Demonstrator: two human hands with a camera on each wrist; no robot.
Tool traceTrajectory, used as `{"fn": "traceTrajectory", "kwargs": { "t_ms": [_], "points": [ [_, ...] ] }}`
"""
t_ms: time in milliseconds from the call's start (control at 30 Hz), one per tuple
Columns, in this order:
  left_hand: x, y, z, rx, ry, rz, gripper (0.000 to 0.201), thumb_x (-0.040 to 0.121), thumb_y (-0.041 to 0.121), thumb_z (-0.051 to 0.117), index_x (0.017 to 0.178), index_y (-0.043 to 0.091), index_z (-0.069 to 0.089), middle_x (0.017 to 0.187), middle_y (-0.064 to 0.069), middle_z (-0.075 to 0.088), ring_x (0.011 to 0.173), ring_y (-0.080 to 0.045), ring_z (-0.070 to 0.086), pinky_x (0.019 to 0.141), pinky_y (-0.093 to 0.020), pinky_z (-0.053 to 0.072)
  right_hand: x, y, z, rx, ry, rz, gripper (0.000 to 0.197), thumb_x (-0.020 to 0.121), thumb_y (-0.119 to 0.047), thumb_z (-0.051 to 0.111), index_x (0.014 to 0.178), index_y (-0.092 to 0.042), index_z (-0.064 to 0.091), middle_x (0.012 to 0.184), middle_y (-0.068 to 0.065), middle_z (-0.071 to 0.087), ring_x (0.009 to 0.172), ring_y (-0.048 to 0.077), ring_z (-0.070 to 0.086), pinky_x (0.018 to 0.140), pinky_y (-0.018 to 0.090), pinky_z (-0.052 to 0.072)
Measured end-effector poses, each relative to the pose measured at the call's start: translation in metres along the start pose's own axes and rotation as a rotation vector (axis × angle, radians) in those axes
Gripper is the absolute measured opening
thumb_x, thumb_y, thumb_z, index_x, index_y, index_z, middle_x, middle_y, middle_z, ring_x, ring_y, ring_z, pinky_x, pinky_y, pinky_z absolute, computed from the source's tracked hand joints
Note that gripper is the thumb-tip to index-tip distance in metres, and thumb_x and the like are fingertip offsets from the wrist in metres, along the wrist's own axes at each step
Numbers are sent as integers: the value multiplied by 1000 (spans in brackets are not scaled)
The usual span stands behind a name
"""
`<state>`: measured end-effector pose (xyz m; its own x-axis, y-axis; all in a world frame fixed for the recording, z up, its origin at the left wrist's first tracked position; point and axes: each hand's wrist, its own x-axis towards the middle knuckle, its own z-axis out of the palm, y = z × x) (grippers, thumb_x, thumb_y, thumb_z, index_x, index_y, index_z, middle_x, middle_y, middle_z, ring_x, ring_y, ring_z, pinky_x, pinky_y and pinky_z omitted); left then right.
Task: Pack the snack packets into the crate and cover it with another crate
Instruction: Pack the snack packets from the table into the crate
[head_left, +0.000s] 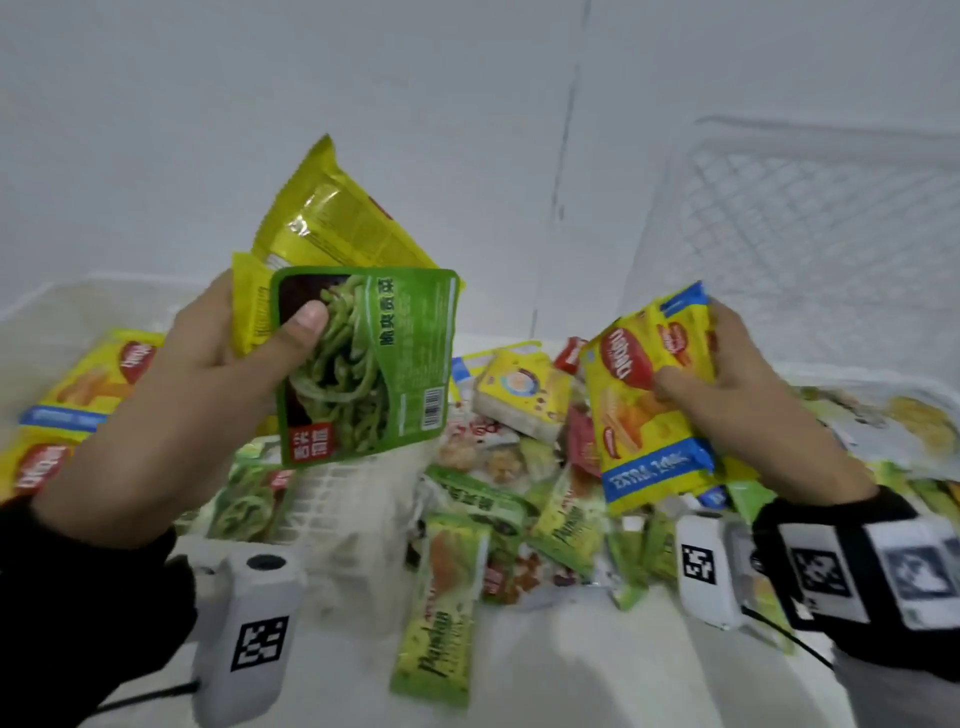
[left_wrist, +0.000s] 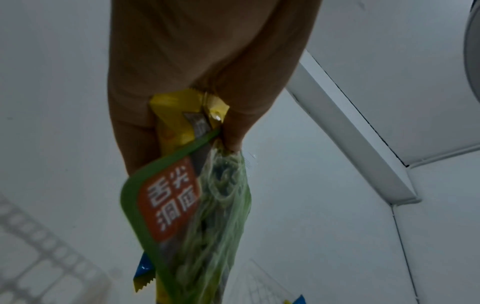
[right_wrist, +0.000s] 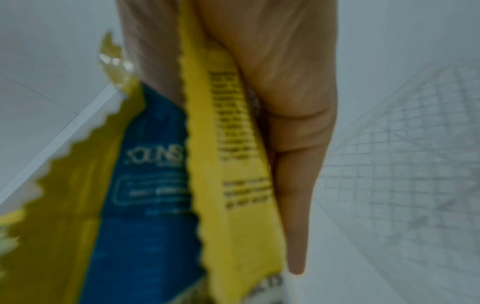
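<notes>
While left hand (head_left: 218, 358) pinches green noodle pack (head_left: 363, 358) and right hand (head_left: 737, 384) clamps yellow wafer packets (head_left: 649, 395) — light, slippery film, likely crushable — grip mid-body.

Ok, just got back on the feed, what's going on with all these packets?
A person is sorting snack packets. The left hand holds a green noodle packet with yellow packets behind it. The right hand grips yellow-and-blue wafer packets. Both are raised above a loose pile of packets. A white mesh crate below already holds some packets; another crate stands tilted at the far right.
</notes>
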<state>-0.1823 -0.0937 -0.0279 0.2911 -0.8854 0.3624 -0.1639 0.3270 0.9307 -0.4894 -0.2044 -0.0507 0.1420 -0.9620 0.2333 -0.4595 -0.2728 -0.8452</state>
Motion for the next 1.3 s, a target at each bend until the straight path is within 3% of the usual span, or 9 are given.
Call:
{"fn": "traceTrajectory", "kwargs": {
  "t_ms": [333, 500, 567, 733, 933, 1000, 1067, 1133, 1300],
  "points": [
    [40, 28, -140, 147, -251, -102, 23, 85, 24, 53, 107, 28, 60, 92, 9, 73, 82, -5, 70, 57, -18, 54, 4, -138, 116, 177, -106, 2, 55, 82, -10, 57, 126, -38, 37, 88, 1, 63, 55, 4, 62, 47, 17, 49],
    [80, 0, -167, 288, -424, -273, 28, 93, 17, 53, 121, 16, 56, 108, -7, 68, 85, -16, 67, 64, -24, 57, 23, -174, 200, -101, -265, -29, 64, 82, -15, 61, 136, -24, 29, 102, 8, 62, 76, 14, 61, 69, 18, 53],
    [95, -18, -172, 294, -491, -332, 26, 94, 12, 52, 120, 10, 55, 109, -14, 66, 87, -24, 64, 77, -35, 55, 32, -175, 225, -257, -323, -14, 77, 81, -18, 61, 145, -19, 19, 110, 9, 61, 93, 23, 61, 88, 33, 51],
    [116, -66, -175, 202, -575, -580, 24, 96, 20, 51, 117, 10, 54, 122, -21, 59, 108, -34, 57, 99, -58, 41, 50, -165, 264, -430, -340, 133, 80, 83, -21, 62, 146, -11, 15, 116, 11, 55, 101, 28, 58, 81, 35, 48],
    [120, -107, -169, 565, -458, -568, 69, 96, 49, 36, 148, 9, 16, 155, -8, 20, 137, -31, 30, 100, -41, 40, 53, -153, 308, -694, -384, 193, 38, 92, -9, 46, 130, -1, 45, 129, 17, 53, 114, 32, 53, 89, 36, 46],
    [125, -112, -173, 553, -403, -539, 62, 96, 44, 43, 140, 1, 33, 142, -18, 40, 127, -33, 43, 99, -38, 39, 50, -147, 318, -724, -381, 195, 44, 93, -16, 50, 133, -3, 40, 132, 16, 51, 118, 31, 50, 89, 36, 44],
    [127, -112, -178, 448, -367, -510, 40, 95, 38, 48, 98, -1, 59, 90, -31, 51, 84, -35, 58, 74, -36, 46, 48, -141, 327, -719, -391, 203, 56, 92, -31, 55, 137, -6, 33, 132, 16, 50, 118, 32, 51, 85, 34, 43],
    [127, -112, -183, 397, -331, -490, 44, 95, 31, 50, 57, 13, 35, 56, -10, 25, 46, -21, 30, 48, -27, 23, 47, -135, 334, -712, -422, 225, 63, 92, -38, 54, 140, -8, 27, 125, 17, 55, 111, 32, 55, 78, 31, 42],
    [123, -101, -196, 322, -462, -560, 18, 92, 19, 53, 77, 9, 54, 73, -8, 47, 55, -17, 48, 48, -23, 51, 52, -131, 341, -719, -355, 249, 51, 93, -36, 53, 132, -9, 36, 119, 20, 58, 107, 34, 57, 81, 34, 45]
  ]
}}
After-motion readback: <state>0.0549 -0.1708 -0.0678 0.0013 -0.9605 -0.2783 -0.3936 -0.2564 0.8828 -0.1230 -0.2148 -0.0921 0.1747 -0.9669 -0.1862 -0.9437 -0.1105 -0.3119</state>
